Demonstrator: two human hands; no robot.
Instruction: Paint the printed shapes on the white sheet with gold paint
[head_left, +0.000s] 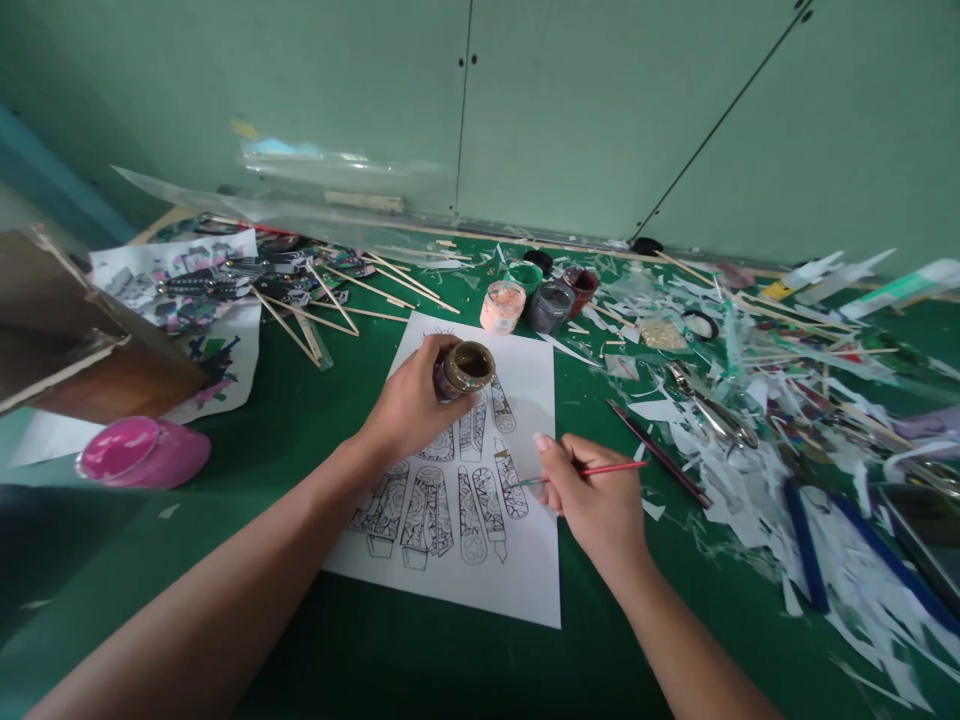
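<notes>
A white sheet (525, 560) printed with black patterned shapes lies on the green table in front of me. My left hand (411, 405) is closed round a small open jar (465, 368) of dark olive paint, held tilted just above the sheet's upper part. My right hand (592, 495) pinches a thin red-handled brush (592, 470), whose tip points left and rests on one of the printed shapes near the sheet's middle.
Small paint pots (547, 300) stand beyond the sheet. A pink lid (142, 452) lies at the left by a cardboard box (90, 350). Coloured cut-outs and wooden sticks (330, 295) lie at the back left. Paper scraps, scissors (709, 405) and a dark pencil (660, 455) cover the right.
</notes>
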